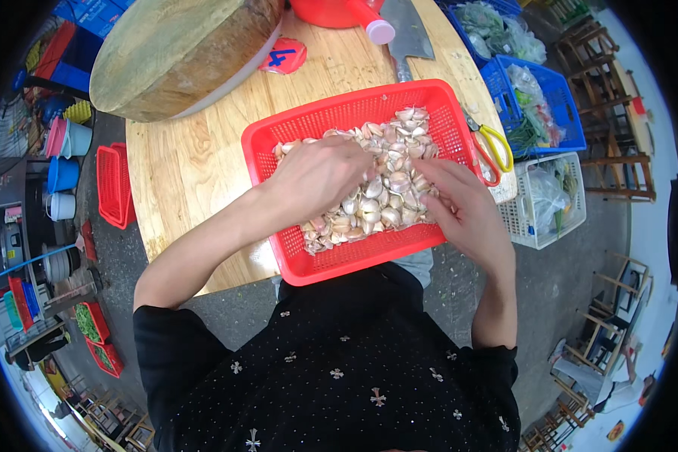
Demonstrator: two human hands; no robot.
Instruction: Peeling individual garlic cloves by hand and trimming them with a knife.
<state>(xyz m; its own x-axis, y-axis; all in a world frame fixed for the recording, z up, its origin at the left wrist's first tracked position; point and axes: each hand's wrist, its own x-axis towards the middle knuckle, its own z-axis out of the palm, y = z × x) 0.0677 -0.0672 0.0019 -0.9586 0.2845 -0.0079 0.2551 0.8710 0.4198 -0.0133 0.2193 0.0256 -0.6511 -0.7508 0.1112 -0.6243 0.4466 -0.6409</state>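
Observation:
A red plastic basket (347, 120) with perforated walls rests at the near edge of a wooden tabletop. Inside it lie many unpeeled garlic cloves (374, 210), heaped over the bottom. My left hand (325, 172) reaches over the left part of the heap, palm down, its fingertips pointing right among the cloves. Opposite it, my right hand (463, 209) comes over the basket's right wall, thumb and fingers apart at the edge of the garlic. The left fingertips are partly hidden, so whether they pinch a clove cannot be seen. No clove shows between the right thumb and fingers.
On the wooden table (175, 169) stand a thick round chopping block (186, 56), a cleaver (412, 34), a red plastic vessel (330, 12) and scissors (494, 150). Vegetable crates, one blue (570, 121) and one white (542, 240), stand right. Red baskets (113, 186) stand left. A person (621, 390) sits far right.

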